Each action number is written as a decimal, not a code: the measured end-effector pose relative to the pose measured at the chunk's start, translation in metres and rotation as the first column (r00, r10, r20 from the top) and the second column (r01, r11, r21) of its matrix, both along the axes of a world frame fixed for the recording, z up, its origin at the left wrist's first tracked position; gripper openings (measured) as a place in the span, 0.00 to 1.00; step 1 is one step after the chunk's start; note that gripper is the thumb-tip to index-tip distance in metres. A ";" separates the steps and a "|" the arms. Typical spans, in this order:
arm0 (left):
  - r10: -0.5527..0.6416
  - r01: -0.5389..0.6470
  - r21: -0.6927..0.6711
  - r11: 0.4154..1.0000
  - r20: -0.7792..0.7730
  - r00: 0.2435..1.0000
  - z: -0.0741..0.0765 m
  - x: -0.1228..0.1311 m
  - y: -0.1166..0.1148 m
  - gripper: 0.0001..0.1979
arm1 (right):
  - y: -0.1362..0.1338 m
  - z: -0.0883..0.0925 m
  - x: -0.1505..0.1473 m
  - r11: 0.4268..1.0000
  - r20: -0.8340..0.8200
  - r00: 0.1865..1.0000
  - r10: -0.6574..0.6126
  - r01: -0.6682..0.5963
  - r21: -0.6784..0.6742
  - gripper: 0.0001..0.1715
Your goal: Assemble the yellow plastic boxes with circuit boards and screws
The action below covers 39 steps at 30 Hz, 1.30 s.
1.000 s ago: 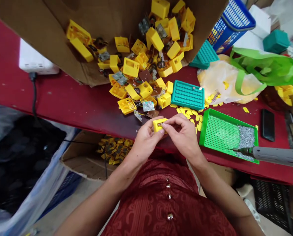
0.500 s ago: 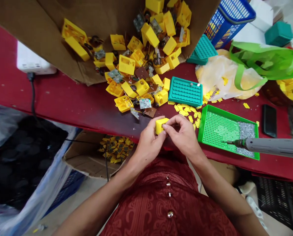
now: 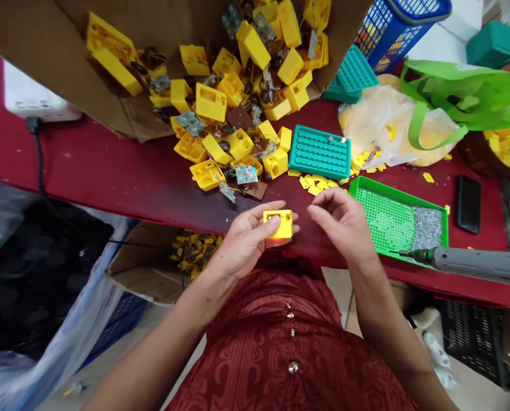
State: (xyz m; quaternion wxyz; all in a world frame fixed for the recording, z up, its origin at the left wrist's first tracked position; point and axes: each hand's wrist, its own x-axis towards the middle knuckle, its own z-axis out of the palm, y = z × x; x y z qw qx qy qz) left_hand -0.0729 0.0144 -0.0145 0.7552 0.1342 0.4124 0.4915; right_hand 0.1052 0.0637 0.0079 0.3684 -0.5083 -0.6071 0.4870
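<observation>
Fingers of the left hand [image 3: 247, 240] pinch a seemingly light, stiff yellow plastic casing [image 3: 282, 222], best held by its sides, while the open right hand [image 3: 344, 225] hovers just beside it.

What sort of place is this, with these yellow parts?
Probably a small electronics assembly workshop: a cardboard box spilling yellow plastic casings and circuit boards, plus a green tray of tiny screws beside an electric screwdriver.

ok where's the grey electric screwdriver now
In the head view, the grey electric screwdriver is at the right edge, right of the person's right hand, its bit reaching over the lower edge of the green mesh tray.
</observation>
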 end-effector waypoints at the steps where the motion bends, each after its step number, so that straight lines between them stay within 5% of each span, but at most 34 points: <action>1: 0.007 -0.007 -0.012 1.000 0.003 1.000 0.000 0.001 0.001 0.20 | -0.003 -0.001 -0.001 0.999 0.041 0.999 0.036 -0.037 0.033 0.06; 7: -0.001 0.001 -0.002 1.000 -0.097 0.995 0.003 0.002 0.000 0.22 | -0.009 -0.006 -0.006 0.962 0.273 0.953 0.130 -0.188 0.200 0.05; 13: -0.022 0.033 0.056 0.998 -0.183 0.983 0.001 0.002 -0.006 0.23 | -0.018 -0.016 -0.016 0.926 0.308 0.951 -0.023 -0.095 0.366 0.06; 17: -0.017 0.025 0.038 0.999 -0.187 0.982 0.000 -0.003 -0.004 0.24 | -0.004 -0.016 -0.010 0.928 0.397 0.918 0.004 -0.152 0.341 0.06; 21: 0.005 0.004 0.045 0.999 -0.205 0.979 0.003 -0.011 0.001 0.28 | 0.024 -0.019 0.002 0.929 0.719 0.670 -0.185 -0.120 0.351 0.09; 23: 0.019 -0.010 0.042 0.999 -0.221 0.975 0.003 -0.013 0.003 0.30 | 0.032 -0.023 0.003 0.943 0.819 0.542 -0.190 -0.130 0.306 0.10; 25: 0.032 -0.026 0.030 0.999 -0.235 0.972 0.001 -0.015 0.003 0.31 | 0.033 -0.028 0.000 0.947 0.848 0.502 -0.170 -0.153 0.281 0.10; 29: 0.062 -0.063 0.002 0.998 -0.224 0.973 -0.002 -0.015 0.002 0.26 | 0.019 -0.029 -0.006 0.934 0.799 0.597 -0.072 -0.240 0.263 0.09; 34: 0.054 -0.057 -0.012 0.998 -0.193 0.980 -0.003 -0.012 0.003 0.24 | -0.001 -0.009 -0.013 0.956 0.476 0.879 0.001 -0.141 0.259 0.07; 39: 0.042 -0.031 0.046 0.998 -0.262 0.964 -0.003 -0.007 0.001 0.24 | -0.018 0.002 -0.024 0.998 0.043 0.999 0.034 -0.031 -0.053 0.05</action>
